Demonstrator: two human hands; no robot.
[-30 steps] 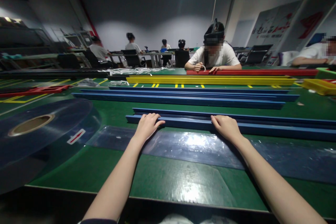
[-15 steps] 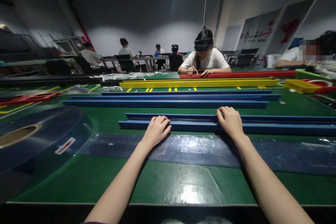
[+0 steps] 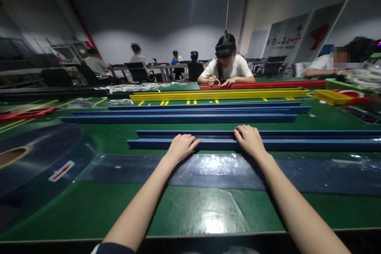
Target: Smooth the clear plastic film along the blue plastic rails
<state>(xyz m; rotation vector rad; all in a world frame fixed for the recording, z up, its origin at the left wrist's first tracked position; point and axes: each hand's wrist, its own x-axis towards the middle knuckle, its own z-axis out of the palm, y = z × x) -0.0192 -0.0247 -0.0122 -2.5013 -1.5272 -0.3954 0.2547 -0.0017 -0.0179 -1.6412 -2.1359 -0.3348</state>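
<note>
Two long blue channel strips lie side by side across the green table. My left hand rests over their left part, fingers bent over the strips and thumb along the front one. Farther right, my right hand curls its fingers over the rear strip, the fingertips partly hidden. Both hands grip the strips from above. In front of them a clear plastic band runs from a large roll at the left, passing beneath my forearms.
Beyond lie more blue strips, a yellow strip and a red strip. A person leans over the red strip. At the right are a yellow tray and another person.
The view has shifted slightly. My right hand has moved a little left, closer to my left hand, while my left thumb reaches farther right along the front strip.
</note>
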